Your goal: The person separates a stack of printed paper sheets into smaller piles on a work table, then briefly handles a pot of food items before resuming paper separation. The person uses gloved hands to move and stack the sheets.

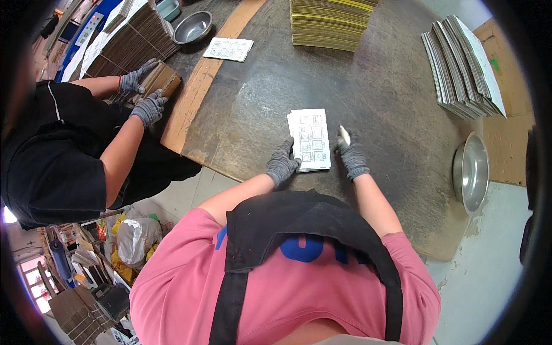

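In front of me lies a small stack of white printed cardboard sheets [309, 135] on the dark worn tabletop. My left hand [283, 163], in a grey glove, grips the stack's lower left edge, fingers along its side and thumb near the bottom corner. To the right of the stack, apart from it, my gloved right hand [352, 156] is closed around a small whitish object [344, 135] with a narrow tip. Its kind I cannot make out, as the fingers cover most of it.
At left a co-worker in grey gloves handles a brown cardboard bundle [162, 80]. Another white printed stack [228, 49] lies farther back. A yellow-edged stack [330, 26] stands at the far side, grey-edged sheets [463, 69] at right. Metal bowls stand at the right edge [471, 172] and back left [193, 27].
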`<state>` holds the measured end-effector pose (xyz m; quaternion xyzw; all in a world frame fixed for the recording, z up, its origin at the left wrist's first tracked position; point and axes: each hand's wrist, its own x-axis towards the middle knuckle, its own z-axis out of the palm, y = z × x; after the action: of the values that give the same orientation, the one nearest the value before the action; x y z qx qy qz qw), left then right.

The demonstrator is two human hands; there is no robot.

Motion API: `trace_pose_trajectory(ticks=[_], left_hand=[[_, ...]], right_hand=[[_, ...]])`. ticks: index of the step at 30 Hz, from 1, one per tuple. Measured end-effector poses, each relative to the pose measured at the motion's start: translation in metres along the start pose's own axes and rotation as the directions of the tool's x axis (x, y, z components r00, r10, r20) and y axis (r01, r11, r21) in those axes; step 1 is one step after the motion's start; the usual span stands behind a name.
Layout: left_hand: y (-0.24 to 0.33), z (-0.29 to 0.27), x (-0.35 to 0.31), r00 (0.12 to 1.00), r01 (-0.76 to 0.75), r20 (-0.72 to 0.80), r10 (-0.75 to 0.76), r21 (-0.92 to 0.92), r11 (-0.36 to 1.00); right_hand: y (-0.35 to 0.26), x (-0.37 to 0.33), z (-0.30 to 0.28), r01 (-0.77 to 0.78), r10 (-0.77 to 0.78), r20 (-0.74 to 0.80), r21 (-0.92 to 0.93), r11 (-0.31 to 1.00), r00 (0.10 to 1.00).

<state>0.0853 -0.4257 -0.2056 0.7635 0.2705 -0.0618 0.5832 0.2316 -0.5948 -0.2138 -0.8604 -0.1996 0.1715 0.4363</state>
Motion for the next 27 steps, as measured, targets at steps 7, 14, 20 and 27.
trace_pose_trajectory(ticks=[7, 14, 20, 27], left_hand=[[0.002, 0.004, 0.005, 0.991, -0.108, -0.075, 0.110, 0.020, 0.994], [0.014, -0.013, 0.007, 0.990, -0.137, 0.047, 0.131, 0.206, 0.969], [0.016, -0.014, 0.007, 0.996, -0.074, 0.069, 0.064, 0.150, 0.986], [0.017, -0.015, 0.011, 0.993, -0.069, 0.099, 0.059, 0.103, 0.992]], right_hand=[[-0.035, 0.019, 0.001, 0.098, -0.122, 0.208, 0.122, 0.988, 0.970], [-0.052, 0.026, 0.029, -0.164, 0.141, 0.174, 0.131, 0.978, 0.975], [-0.044, 0.023, 0.021, -0.461, 0.375, 0.298, 0.312, 0.831, 0.878], [-0.100, 0.023, 0.032, -0.030, 0.126, 0.221, -0.393, 0.919, 0.967]])
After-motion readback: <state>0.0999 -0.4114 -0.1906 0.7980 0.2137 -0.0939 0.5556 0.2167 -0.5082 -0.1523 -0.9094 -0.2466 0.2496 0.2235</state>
